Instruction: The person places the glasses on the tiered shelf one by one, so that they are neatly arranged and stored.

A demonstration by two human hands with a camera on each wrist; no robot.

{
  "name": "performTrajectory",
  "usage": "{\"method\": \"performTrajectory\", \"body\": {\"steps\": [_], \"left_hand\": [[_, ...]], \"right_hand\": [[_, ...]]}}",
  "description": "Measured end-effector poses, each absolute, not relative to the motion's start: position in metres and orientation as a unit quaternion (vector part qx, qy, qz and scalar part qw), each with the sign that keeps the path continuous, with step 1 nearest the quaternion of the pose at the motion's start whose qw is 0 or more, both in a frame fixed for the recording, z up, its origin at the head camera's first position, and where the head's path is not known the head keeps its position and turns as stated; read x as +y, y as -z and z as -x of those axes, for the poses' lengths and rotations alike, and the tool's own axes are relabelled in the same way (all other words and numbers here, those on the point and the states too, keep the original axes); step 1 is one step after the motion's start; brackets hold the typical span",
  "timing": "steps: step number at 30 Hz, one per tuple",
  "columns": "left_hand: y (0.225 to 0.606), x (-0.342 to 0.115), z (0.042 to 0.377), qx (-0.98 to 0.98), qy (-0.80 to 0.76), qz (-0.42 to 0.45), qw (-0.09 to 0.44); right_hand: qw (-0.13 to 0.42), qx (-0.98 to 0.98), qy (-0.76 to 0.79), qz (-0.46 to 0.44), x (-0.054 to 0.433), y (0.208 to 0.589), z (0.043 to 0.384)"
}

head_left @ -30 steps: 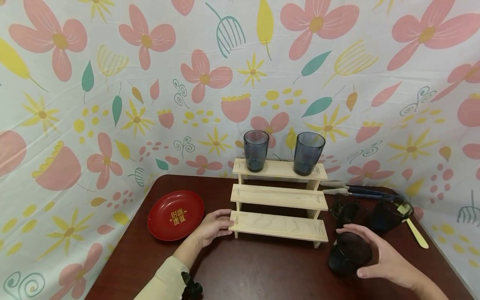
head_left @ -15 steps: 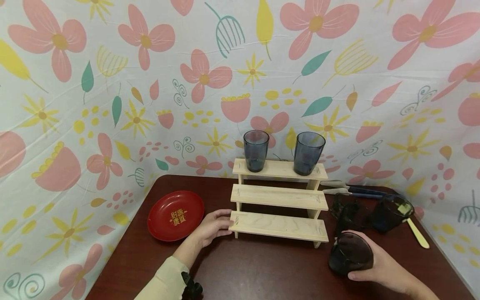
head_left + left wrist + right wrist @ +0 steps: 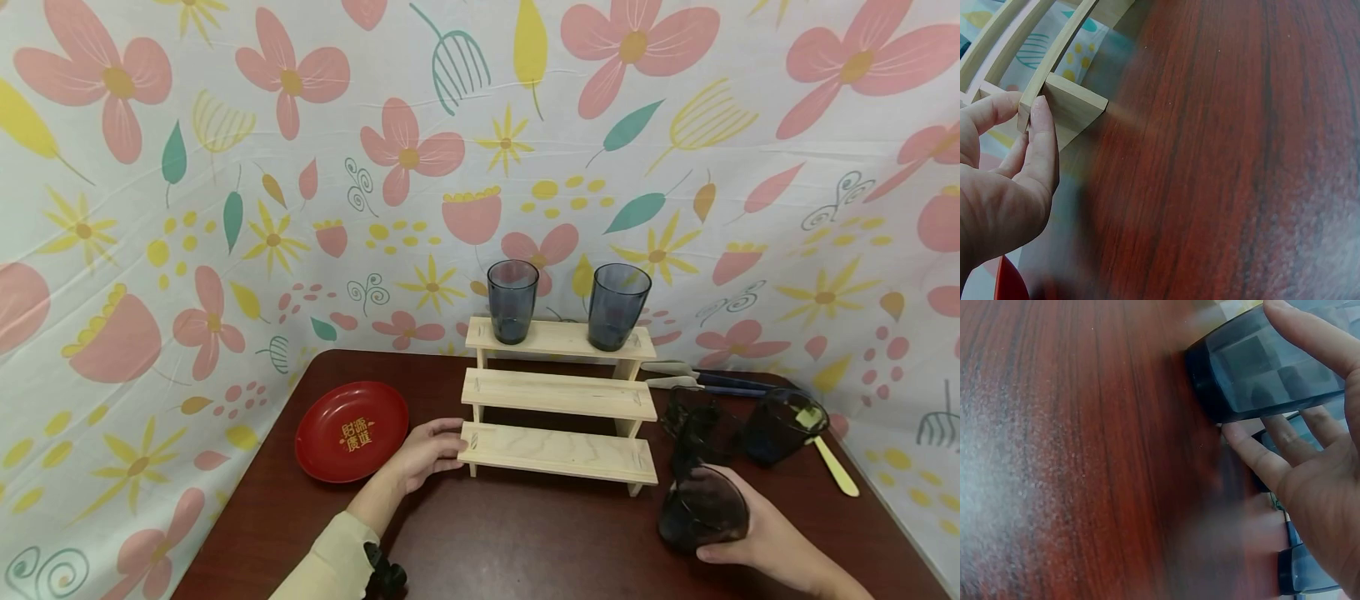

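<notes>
A dark glass (image 3: 705,510) was grasped by the right hand (image 3: 757,533), just right of the front of the stepped wooden stand (image 3: 558,448), and there, low on the right, it was held mouth up! From the head its thick base was half lost in darkness, but by the right wrist camera that base was shown plainly, the thumb laid on one side and fingers spread along the other; whether the table (image 3: 510,542) was touched could not be told. Across the way, the bottom shelf's left end was pinched by the left hand (image 3: 427,454), the fingertips caught on both faces of the board only in the left wrist view. Only from the head were two bluish glasses (image 3: 512,302) seen whole, stood on the top shelf, and the gold lettering shown on the red plate (image 3: 352,431).
</notes>
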State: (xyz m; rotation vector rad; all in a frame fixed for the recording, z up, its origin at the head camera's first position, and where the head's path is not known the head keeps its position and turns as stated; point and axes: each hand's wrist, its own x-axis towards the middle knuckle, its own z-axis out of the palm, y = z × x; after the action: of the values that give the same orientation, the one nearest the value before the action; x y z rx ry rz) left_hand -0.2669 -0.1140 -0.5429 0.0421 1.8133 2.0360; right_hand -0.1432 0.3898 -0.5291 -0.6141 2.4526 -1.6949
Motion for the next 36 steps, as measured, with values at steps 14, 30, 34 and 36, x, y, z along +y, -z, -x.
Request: {"method": "performTrajectory", "body": {"steps": [14, 30, 34, 36], "left_hand": [[0.542, -0.114, 0.269, 0.653, -0.727, -0.022, 0.210], [0.543, -0.116, 0.268, 0.653, -0.727, -0.023, 0.210], [0.544, -0.116, 0.268, 0.652, -0.728, -0.024, 0.210], [0.544, -0.115, 0.269, 0.651, -0.729, -0.026, 0.209]], "right_hand": [[0.043, 0.805, 0.559, 0.195, 0.384, 0.519, 0.145], [0.023, 0.821, 0.542, 0.177, 0.362, 0.476, 0.163], [0.018, 0.818, 0.543, 0.188, 0.353, 0.466, 0.170], [0.018, 0.816, 0.545, 0.191, 0.347, 0.461, 0.172]]}}
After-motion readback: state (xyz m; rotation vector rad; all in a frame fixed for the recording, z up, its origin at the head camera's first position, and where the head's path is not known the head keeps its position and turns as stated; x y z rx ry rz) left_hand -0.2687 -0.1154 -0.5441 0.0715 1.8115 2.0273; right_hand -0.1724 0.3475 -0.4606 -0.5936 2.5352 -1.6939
